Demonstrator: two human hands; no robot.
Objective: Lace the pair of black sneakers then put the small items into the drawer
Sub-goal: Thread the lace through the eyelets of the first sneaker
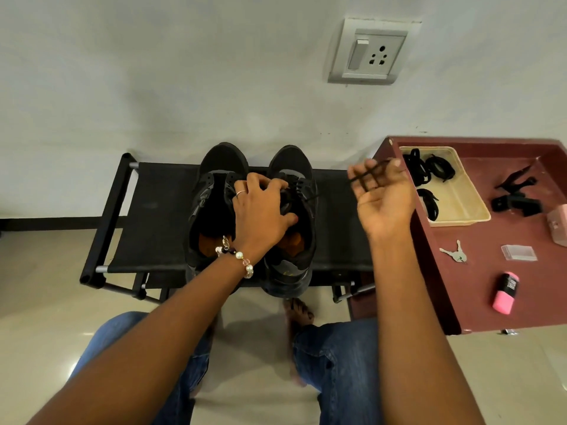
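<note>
2 hands are lacing the right-side sneaker (pixel 290 216) on the black rack (pixel 153 216).
Head view: left hand (pixel 260 214) is gripping its eyelets to steady it, while right hand (pixel 383 199), fingers curled, is pulling the lace (pixel 366 174) taut; keys (pixel 455 254) are waiting on the maroon table (pixel 478 286).

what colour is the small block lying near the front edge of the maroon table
Pink with a black end, seen best in the head view.
</note>
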